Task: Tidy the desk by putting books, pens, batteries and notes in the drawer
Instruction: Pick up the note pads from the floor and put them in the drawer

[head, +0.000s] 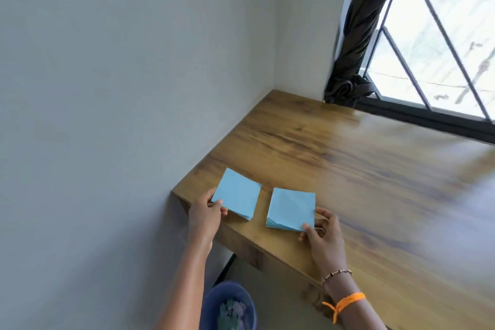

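Two light-blue pads of notes lie near the left front corner of a wooden desk (361, 169). My left hand (205, 214) pinches the near left corner of the left pad (237, 193), thumb on top. The right pad (291, 208) sits a little apart from it, and my right hand (322, 236) grips its near right corner between thumb and fingers. Both pads look slightly fanned at their edges. No drawer, books, pens or batteries show in this view.
A grey wall borders the desk on the left and meets the back wall in a corner. A barred window (442, 43) with a tied dark curtain (356, 43) stands at the back right. A blue bin (227, 305) sits on the floor beside the desk.
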